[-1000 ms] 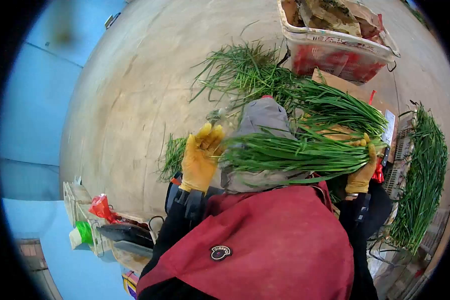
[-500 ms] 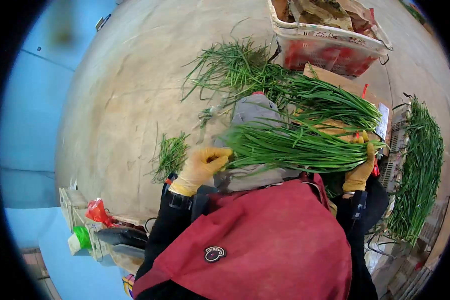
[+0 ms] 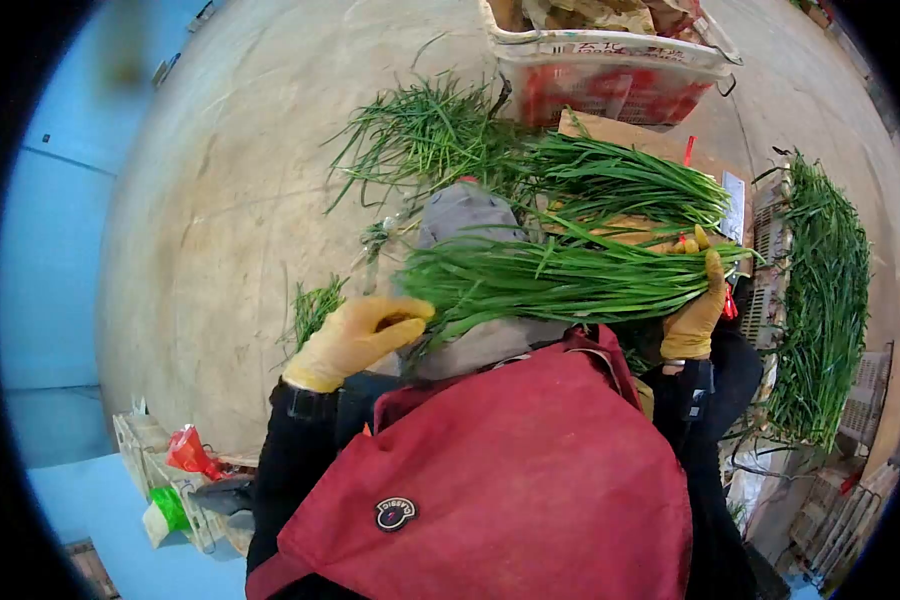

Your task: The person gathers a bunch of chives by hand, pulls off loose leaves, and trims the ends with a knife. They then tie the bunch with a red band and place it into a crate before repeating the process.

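Note:
A long bunch of green garlic chives (image 3: 560, 285) lies across my lap, leaf tips to the left and pale stem ends to the right. My right hand (image 3: 698, 305), in a yellow glove, is wrapped round the stem end. At the leaf-tip end is my left hand (image 3: 360, 338), gloved too, with thumb and fingers curled together; what sits between them, if anything, is hidden. Just beyond, a second pile of chives (image 3: 620, 180) rests on a cardboard sheet (image 3: 640, 133). Under the bunch shows grey cloth (image 3: 470, 215), and a red apron (image 3: 530, 470) covers my front.
Loose chives (image 3: 420, 135) are scattered on the floor ahead, with a smaller heap (image 3: 317, 308) at left. A red-and-white crate (image 3: 610, 90) stands at the back. To the right is a crate piled with chives (image 3: 820, 300). A red bag (image 3: 192, 452) sits at lower left.
The view has shifted, so most things appear further left. My left hand has drawn slightly back toward me along the leaf tips. My right hand keeps its hold on the stem end.

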Tool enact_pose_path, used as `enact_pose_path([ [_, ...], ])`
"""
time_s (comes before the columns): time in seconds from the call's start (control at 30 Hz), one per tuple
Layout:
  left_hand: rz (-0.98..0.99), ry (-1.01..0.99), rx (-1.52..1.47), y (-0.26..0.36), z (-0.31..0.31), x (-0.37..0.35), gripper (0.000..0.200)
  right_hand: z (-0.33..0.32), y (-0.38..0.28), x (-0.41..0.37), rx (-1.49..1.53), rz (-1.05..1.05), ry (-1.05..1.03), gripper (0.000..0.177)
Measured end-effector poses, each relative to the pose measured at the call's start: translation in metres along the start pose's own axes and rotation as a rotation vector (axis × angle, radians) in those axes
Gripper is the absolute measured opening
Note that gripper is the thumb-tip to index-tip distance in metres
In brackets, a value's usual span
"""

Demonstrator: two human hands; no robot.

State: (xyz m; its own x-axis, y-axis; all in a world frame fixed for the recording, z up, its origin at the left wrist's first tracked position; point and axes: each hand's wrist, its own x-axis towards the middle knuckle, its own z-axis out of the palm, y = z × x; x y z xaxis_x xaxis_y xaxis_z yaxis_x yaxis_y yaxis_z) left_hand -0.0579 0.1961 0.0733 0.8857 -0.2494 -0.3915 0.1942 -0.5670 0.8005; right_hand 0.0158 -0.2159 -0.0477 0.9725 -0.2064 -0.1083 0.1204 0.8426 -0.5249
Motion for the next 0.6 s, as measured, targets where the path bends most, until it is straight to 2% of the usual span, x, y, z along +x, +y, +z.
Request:
enact_pose_path([
  [0.03, 0.015, -0.018, 0.022, 0.004, 0.000, 0.004, 0.024, 0.000, 0.000, 0.000, 0.009, 0.007, 0.010, 0.041],
  [0.07, -0.078, -0.034, -0.040, 0.001, -0.001, 0.007, 0.024, -0.003, -0.002, 0.001, 0.018, 0.015, 0.017, 0.041],
  [0.17, -0.164, 0.141, -0.190, -0.022, -0.016, 0.006, 0.022, -0.005, -0.003, 0.002, 0.026, 0.026, -0.013, 0.039],
  [0.3, -0.185, 0.398, -0.159, -0.063, -0.022, 0.002, 0.022, -0.020, -0.005, 0.007, 0.050, 0.084, -0.050, 0.042],
  [0.43, -0.098, 0.385, -0.183, -0.085, -0.006, 0.012, 0.041, -0.024, -0.004, 0.009, -0.029, 0.065, 0.036, 0.043],
  [0.47, -0.004, 0.375, -0.246, -0.086, 0.000, 0.015, 0.052, -0.025, -0.003, 0.009, -0.029, 0.061, 0.038, 0.043],
  [0.57, 0.182, 0.383, -0.140, -0.083, 0.011, 0.033, 0.056, -0.021, 0.000, 0.007, -0.039, 0.046, 0.023, 0.041],
  [0.6, 0.133, 0.291, -0.056, -0.087, 0.008, 0.036, 0.059, -0.024, 0.001, 0.009, -0.027, 0.051, 0.021, 0.041],
])
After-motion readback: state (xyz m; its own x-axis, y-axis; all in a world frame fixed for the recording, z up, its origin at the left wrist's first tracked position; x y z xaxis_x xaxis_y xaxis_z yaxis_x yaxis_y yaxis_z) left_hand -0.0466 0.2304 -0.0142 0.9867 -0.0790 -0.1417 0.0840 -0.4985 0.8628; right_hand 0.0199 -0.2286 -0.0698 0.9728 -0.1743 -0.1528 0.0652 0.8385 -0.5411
